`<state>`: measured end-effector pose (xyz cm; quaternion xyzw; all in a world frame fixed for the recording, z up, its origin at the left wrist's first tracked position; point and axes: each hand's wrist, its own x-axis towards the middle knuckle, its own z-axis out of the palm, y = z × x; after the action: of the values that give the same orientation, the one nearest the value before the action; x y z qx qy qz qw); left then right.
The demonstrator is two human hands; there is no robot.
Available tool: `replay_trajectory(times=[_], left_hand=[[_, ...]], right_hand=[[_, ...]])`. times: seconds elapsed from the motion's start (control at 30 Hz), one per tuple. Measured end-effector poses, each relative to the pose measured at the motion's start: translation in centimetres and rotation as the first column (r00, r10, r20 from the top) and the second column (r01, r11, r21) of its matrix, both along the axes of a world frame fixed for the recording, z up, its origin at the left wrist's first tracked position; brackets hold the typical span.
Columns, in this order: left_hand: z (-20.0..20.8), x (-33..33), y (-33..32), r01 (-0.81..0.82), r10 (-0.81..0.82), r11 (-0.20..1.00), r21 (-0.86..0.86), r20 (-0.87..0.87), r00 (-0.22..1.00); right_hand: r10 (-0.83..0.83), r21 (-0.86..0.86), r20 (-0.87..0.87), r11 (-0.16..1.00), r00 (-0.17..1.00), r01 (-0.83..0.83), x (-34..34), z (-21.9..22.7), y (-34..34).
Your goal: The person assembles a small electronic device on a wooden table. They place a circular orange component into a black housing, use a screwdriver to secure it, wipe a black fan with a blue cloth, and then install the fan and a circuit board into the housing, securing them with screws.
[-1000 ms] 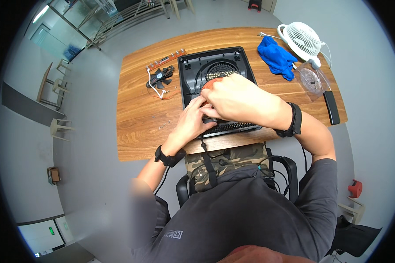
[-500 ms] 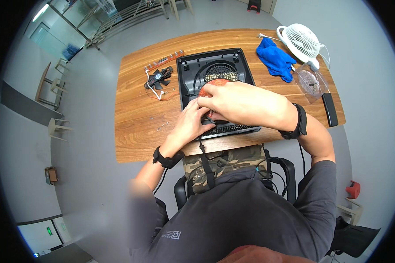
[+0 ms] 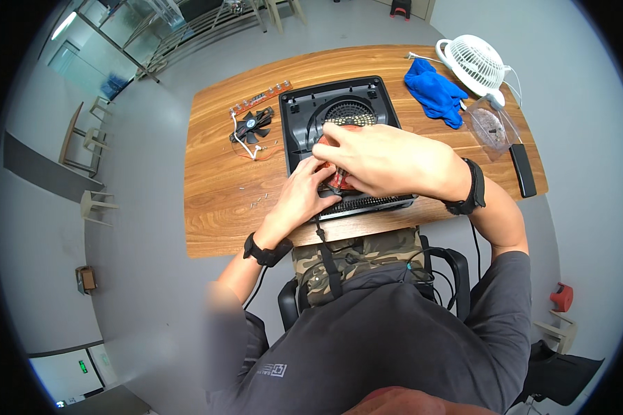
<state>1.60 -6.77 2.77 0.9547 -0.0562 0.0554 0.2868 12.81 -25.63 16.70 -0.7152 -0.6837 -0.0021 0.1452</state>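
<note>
A black plastic appliance housing (image 3: 303, 104) lies open side up on the wooden table, its round vent grille (image 3: 349, 111) toward the far side. Inside it, nearer me, is a red, disc-like part that looks like a coil (image 3: 339, 180), mostly covered by my hands. My left hand (image 3: 303, 188) grips this part's near left edge, thumb and fingers either side of it. Over its right side bends my right hand (image 3: 370, 158), fingers curled in; whatever they hold is hidden under the palm. A black cord (image 3: 320, 234) hangs from the housing's near edge.
Left of the housing lie a black fan (image 3: 252, 125), an orange circuit strip (image 3: 261, 97) and several small screws (image 3: 259, 201). To the right are a blue cloth (image 3: 432, 93), a white desk fan (image 3: 474, 63), a clear plastic container (image 3: 488, 130) and a black bar (image 3: 522, 170).
My right hand has shifted slightly and its fingers have lifted, uncovering more of the red part between the hands. My left hand stays nearly in place.
</note>
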Motion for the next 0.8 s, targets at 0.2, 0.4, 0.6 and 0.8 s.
replay_trajectory(times=[0.2, 0.4, 0.6, 0.8], left_hand=[[-0.4, 0.1, 0.3, 0.03, -0.029, 0.999, 0.015, -0.014, 0.999], [-0.4, 0.0, 0.2, -0.011, 0.011, 0.998, -0.056, -0.003, 1.0], [-0.2, -0.1, 0.2, 0.017, -0.017, 1.0, 0.026, -0.002, 1.0], [-0.8, 0.1, 0.5, 0.032, -0.033, 0.999, 0.024, 0.007, 0.999]], right_hand=[[0.078, 0.025, 0.017, 0.997, 0.997, -0.079, 0.2, -1.2, 0.8], [-0.13, -0.187, 0.089, 0.972, 0.988, 0.144, -1.5, 0.2, 2.2], [-0.022, -0.103, -0.011, 0.994, 1.0, 0.021, -0.4, 0.8, 0.0], [0.04, -0.035, -0.02, 0.999, 0.999, -0.04, -0.2, -0.9, 0.6]])
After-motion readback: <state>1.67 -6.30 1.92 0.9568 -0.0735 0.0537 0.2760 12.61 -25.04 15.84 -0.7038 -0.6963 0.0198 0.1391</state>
